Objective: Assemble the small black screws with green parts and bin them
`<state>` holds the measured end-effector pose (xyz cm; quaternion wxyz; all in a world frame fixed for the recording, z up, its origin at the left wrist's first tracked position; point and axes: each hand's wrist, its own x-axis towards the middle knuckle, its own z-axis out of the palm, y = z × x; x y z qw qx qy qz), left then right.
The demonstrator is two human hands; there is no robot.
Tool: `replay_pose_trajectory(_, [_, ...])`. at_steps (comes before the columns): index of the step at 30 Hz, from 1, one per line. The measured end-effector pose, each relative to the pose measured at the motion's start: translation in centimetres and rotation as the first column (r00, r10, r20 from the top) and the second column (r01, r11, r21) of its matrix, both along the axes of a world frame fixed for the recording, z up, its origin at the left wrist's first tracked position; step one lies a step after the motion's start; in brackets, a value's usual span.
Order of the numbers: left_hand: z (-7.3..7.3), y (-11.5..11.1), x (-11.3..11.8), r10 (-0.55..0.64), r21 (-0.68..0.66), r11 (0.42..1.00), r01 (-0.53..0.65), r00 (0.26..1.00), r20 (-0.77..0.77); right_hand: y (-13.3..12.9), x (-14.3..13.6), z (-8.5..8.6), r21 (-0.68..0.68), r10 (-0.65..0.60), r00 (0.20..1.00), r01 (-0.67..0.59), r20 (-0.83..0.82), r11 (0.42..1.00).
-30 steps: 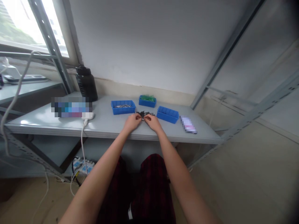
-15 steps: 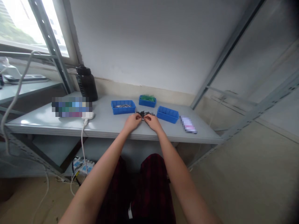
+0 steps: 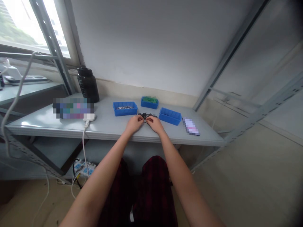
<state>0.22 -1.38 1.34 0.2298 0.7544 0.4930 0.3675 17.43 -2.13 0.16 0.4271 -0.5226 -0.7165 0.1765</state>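
The left hand's (image 3: pixel 135 123) and right hand's (image 3: pixel 154 122) fingers bunch close together; whether they pinch anything, I cannot tell. Neither has visibly shifted: the same fine handling seems ongoing. Black pieces (image 3: pixel 146 114) lie just beyond, in from the desk's (image 3: pixel 106 124) front edge.

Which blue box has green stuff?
The back middle box: green pieces show inside. The left box holds silvery bits; the right box shows no green.

The forearms (image 3: pixel 106 167) are bare, and the dark legwear (image 3: pixel 155 186) is red-and-black plaid with a small white strip (image 3: pixel 132 215).
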Motion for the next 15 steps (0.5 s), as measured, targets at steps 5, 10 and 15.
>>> replay_pose_trajectory(5, [-0.23,0.19,-0.03,-0.014,0.021,1.000,0.013,1.000,0.023,-0.08,0.00,0.11,0.003,0.002,1.000,-0.002,0.000,1.000])
replay_pose_trajectory(10, [-0.27,0.32,0.03,-0.039,0.065,0.997,0.035,0.997,0.069,-0.15,0.02,0.19,0.008,0.040,0.999,-0.040,0.013,0.999])
replay_pose_trajectory(15, [-0.45,0.41,0.27,-0.085,0.118,0.991,0.057,0.966,0.246,-0.33,-0.12,0.47,0.037,0.067,0.998,-0.067,0.010,0.997])
